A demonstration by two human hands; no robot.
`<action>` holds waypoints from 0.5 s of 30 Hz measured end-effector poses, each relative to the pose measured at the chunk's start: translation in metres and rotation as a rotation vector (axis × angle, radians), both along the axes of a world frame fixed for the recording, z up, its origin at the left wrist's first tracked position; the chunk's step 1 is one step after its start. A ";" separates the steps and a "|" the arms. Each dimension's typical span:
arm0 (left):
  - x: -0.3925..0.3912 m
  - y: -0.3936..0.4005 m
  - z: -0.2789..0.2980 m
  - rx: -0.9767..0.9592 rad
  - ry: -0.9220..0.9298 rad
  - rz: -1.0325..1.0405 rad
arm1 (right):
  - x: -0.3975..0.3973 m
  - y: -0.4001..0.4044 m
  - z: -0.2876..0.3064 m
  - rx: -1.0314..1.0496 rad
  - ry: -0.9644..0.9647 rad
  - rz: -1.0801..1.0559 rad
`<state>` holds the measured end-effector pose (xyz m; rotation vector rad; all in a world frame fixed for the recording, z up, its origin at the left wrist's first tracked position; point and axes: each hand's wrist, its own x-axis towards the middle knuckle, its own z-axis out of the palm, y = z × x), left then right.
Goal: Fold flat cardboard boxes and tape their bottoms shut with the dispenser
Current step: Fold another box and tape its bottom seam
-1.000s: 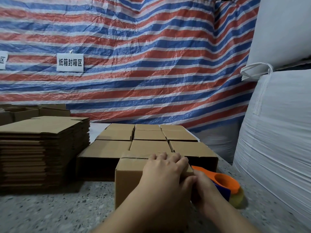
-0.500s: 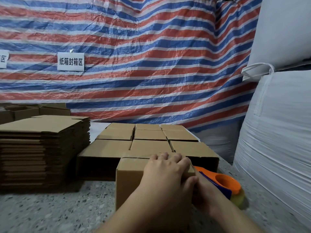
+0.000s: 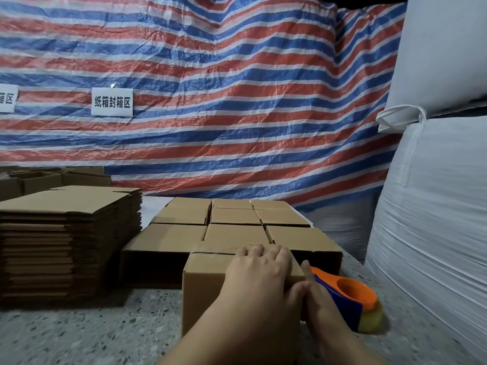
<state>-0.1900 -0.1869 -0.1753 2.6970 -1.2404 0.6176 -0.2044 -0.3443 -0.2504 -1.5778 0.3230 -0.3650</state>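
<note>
Head view: folded box (image 3: 203, 285) stands on speckled table (image 3: 79, 335), under left hand (image 3: 259, 272) — fingers straight, pressed flat on top. Right hand (image 3: 316, 299) against box's right side, hold unclear. Tape dispenser (image 3: 347, 299) just right of it. Finished boxes (image 3: 232, 227) beyond fingertips; flat cardboard stack (image 3: 66, 238) well left.

1. Folded cardboard boxes on table: 7 in the block behind – back row of 3 (image 3: 232, 204), middle row of 3 (image 3: 234, 216), front row of 3 (image 3: 168, 237); rows partly hide each other, so maybe 9
2. Box under the hands (image 3: 204, 283): 1
3. Stack of flat cardboard (image 3: 66, 233): 1, sheets too many to count
4. Tape dispenser (image 3: 350, 299): 1
5. Hands: 2 – left hand (image 3: 259, 272), right hand (image 3: 320, 304)
6. White signs on tarp (image 3: 112, 102): 2
7. White bulk bags (image 3: 432, 206): 2
</note>
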 end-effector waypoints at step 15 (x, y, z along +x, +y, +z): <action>0.003 0.052 0.019 -0.789 -0.004 -0.067 | -0.030 0.016 0.028 -0.262 -0.150 -0.080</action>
